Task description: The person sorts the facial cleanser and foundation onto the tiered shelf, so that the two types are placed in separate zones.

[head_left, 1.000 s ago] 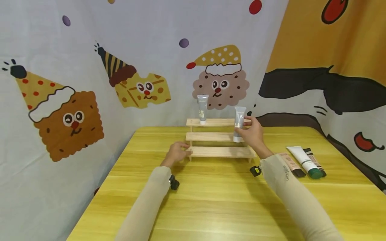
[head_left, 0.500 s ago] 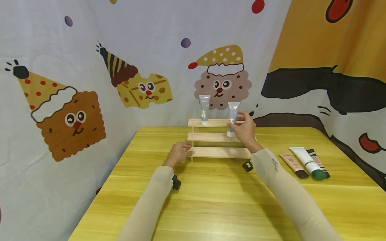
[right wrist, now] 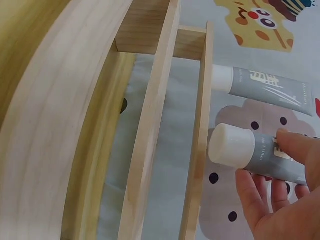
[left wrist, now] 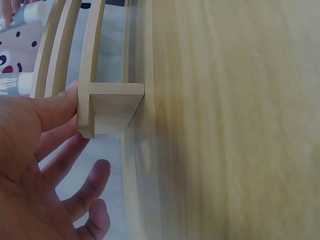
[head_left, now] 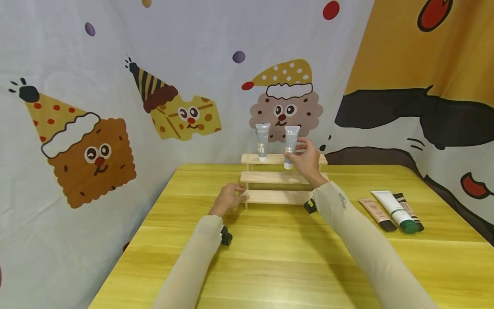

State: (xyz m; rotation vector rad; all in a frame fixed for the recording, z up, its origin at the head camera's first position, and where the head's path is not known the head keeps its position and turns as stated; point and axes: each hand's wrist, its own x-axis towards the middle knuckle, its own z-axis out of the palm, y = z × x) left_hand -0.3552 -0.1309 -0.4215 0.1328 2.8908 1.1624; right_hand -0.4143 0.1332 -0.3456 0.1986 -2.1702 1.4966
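My right hand grips a grey squeeze tube with a white cap pointing down, close to the top tier of a three-tier wooden display stand. In the right wrist view the cap lies near the top board's edge; whether it touches is unclear. A matching grey tube stands upright on its cap at the left of that tier. My left hand pinches the left end of the bottom board between thumb and fingers, while its other fingers curl loosely beside the stand.
To the right on the yellow wooden table lie a beige tube with a dark cap, a white tube with a green cap, and a dark-capped striped tube. A cartoon-printed cloth hangs behind.
My right hand has carried the grey tube up and to the left, from the stand's right side toward the top tier. My left hand has stayed at the bottom board.
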